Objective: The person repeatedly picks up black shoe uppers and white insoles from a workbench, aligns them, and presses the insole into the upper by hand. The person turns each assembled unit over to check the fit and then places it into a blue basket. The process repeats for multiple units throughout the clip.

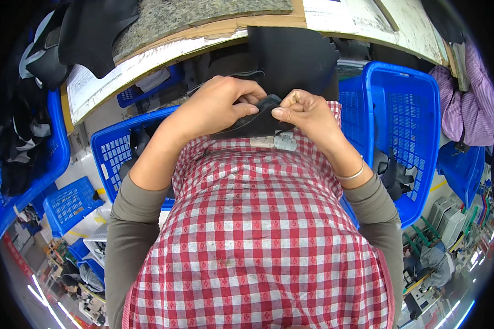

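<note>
A black leather piece with a folded or curled edge lies close against my checked apron, below the table edge. My right hand pinches its right end between thumb and fingers. My left hand is closed over its left part, thumb and bent fingers around the edge; some of its fingertips are hidden. Just beyond my hands, a larger black leather sheet hangs down from the table edge. Two pale patches show at the top of the apron, just under the leather piece.
Ahead is a worktable with a stone slab and papers. Blue baskets with black pieces stand at the right, at the left and far left. Purple checked cloth hangs at the right. Black leather drapes over the table's left corner.
</note>
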